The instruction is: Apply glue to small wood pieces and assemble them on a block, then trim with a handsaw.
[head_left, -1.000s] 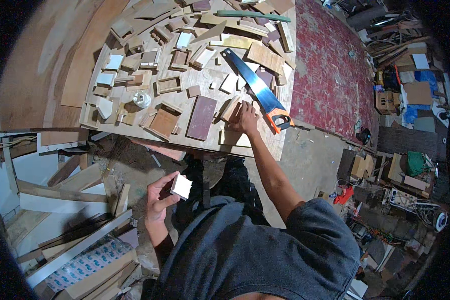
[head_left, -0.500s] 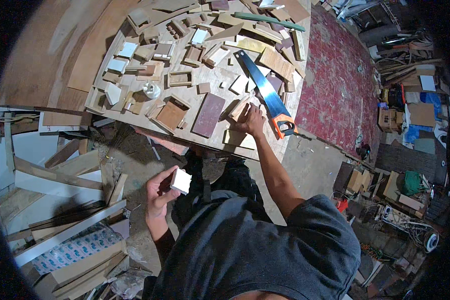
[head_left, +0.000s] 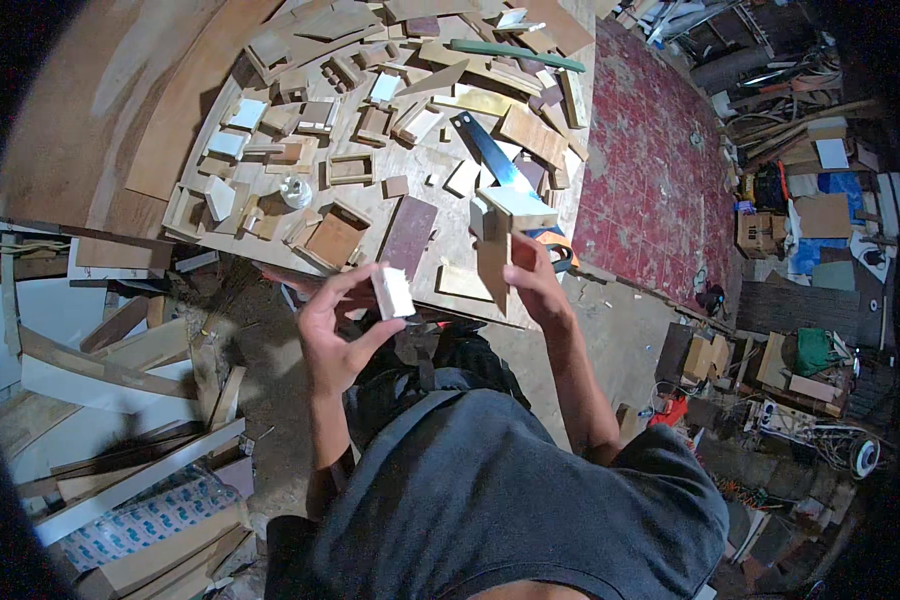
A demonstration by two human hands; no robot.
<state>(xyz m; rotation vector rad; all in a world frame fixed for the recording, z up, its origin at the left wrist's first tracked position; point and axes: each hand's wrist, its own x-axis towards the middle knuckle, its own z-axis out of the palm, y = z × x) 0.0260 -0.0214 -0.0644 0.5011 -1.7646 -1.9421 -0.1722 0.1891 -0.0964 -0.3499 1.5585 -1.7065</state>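
Note:
A small white block [head_left: 396, 292] is pinched between the thumb and fingers of my left hand [head_left: 332, 335], in front of the workbench's near edge. My right hand [head_left: 542, 288] grips a small wooden assembly [head_left: 493, 262] with a brown side panel and a white-faced top, raised above the bench's near right corner. Behind that piece lies a handsaw [head_left: 490, 150]; the assembly covers part of its blade, and some of its orange and black handle shows past my right hand. A dark reddish rectangular board [head_left: 408, 232] lies flat between the two hands, farther in on the bench.
On the workbench [head_left: 365, 205] are several small open wooden boxes, one a brown tray [head_left: 336, 240], and a white jar [head_left: 295, 191]. A green strip [head_left: 518, 54] lies at the back. Scrap boards [head_left: 120, 370] pile up at the left; clutter fills the right side.
My right hand has lifted the wooden assembly off the bench beside the saw and brought it nearer. My left hand has moved up and right with the white block, toward the bench edge.

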